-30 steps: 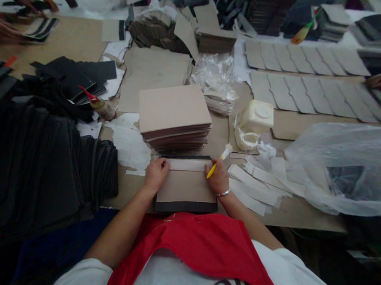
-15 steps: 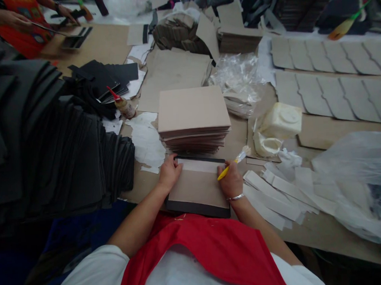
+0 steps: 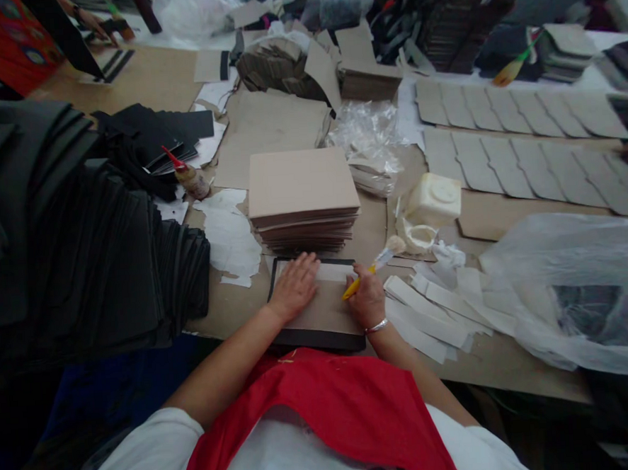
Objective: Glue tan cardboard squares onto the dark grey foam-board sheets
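A tan board (image 3: 326,308) with a black border lies on the table close to my body, with a pale strip (image 3: 337,270) across its far side. My left hand (image 3: 296,286) rests flat over the strip and board, fingers stretched out. At the board's right edge, my right hand (image 3: 365,297) is closed around a yellow-handled paintbrush (image 3: 383,257), its pale bristles pointing away to the right. The right fingertips are partly hidden. Just beyond the board stands a neat stack of tan boards (image 3: 303,186).
Black sheets (image 3: 108,262) pile high on the left. A red-tipped glue bottle (image 3: 187,175) lies near them. On the right are a cut-open plastic jug (image 3: 432,203), loose white strips (image 3: 430,320) and a plastic bag (image 3: 577,283). Co-workers' hands show at upper left and far right.
My left hand has moved from the board's left edge to lie flat on the strip. My right hand still holds the paintbrush. The camera view has shifted slightly to the right.
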A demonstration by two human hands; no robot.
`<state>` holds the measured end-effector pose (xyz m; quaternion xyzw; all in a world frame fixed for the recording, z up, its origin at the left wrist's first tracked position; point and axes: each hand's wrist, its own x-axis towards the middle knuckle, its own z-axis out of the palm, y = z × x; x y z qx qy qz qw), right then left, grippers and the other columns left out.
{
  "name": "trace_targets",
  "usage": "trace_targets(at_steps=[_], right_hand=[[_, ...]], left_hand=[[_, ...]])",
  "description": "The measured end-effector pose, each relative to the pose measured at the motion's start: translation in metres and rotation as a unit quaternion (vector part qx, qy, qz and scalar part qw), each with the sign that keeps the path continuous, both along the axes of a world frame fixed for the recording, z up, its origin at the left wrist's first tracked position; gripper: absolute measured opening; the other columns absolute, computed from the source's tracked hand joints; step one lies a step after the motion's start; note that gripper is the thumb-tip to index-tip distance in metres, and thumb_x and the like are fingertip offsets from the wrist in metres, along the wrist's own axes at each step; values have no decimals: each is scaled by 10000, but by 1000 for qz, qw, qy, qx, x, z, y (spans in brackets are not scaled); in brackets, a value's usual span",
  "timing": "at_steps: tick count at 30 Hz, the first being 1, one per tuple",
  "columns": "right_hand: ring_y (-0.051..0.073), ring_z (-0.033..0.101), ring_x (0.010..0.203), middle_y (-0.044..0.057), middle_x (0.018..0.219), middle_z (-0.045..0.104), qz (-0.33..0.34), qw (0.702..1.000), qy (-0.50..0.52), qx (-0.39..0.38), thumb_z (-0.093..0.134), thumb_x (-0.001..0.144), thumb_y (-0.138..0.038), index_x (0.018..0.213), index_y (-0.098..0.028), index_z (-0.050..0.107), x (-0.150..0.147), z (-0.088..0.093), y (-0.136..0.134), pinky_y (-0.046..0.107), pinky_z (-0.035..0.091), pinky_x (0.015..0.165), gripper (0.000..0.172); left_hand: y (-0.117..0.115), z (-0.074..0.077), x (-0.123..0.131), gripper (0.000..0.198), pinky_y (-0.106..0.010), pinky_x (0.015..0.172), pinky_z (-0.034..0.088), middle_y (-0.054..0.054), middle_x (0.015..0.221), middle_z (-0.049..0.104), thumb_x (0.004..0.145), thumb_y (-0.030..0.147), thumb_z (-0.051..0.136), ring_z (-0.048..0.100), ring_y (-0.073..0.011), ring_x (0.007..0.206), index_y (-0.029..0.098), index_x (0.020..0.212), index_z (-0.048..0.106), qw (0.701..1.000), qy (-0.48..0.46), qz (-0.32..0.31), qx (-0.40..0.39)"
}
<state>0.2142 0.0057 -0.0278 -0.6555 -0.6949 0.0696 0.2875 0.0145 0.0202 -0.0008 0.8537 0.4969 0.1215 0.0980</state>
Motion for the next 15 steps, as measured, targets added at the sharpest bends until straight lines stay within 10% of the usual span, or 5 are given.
trace_targets(at_steps=[3, 9, 12, 15], right_hand=[[243, 529, 1072, 138, 1142, 593, 103, 995, -4, 0, 406, 814, -143, 1145, -162, 488, -13, -4, -12, 427, 435, 919, 341], [273, 553, 1017, 163, 1060, 621, 62, 996, -54, -25, 402, 719, -62, 1122, -113, 513, 7, -1, -22, 467, 461, 869, 421], [303, 596, 911, 161, 971, 640, 40, 999, -7, 4, 413, 742, -133, 1099, -156, 553, 15, 19, -30, 525, 485, 782, 384], [372, 616, 838, 178, 966, 646, 54, 986, 136, 82, 574, 707, -274, 1057, -295, 624, 13, 43, -34, 611, 449, 735, 354]], left_hand=[[-10, -6, 15, 587, -448, 1116, 177, -110, 1467, 333, 873, 438, 428, 252, -236, 1369, 172, 1390, 343, 993, 39, -93, -60], [-22, 4, -31, 715, -505, 1100, 196, -189, 1445, 339, 826, 544, 473, 292, -306, 1347, 94, 1372, 369, 982, 113, 116, -102], [-44, 42, -68, 647, -508, 1072, 275, -216, 1385, 420, 830, 491, 502, 358, -325, 1309, 71, 1318, 434, 977, 111, 177, -35], [-88, 112, -98, 518, -389, 980, 444, -163, 1237, 581, 848, 398, 514, 520, -250, 1181, 120, 1283, 466, 987, 43, 101, 116]])
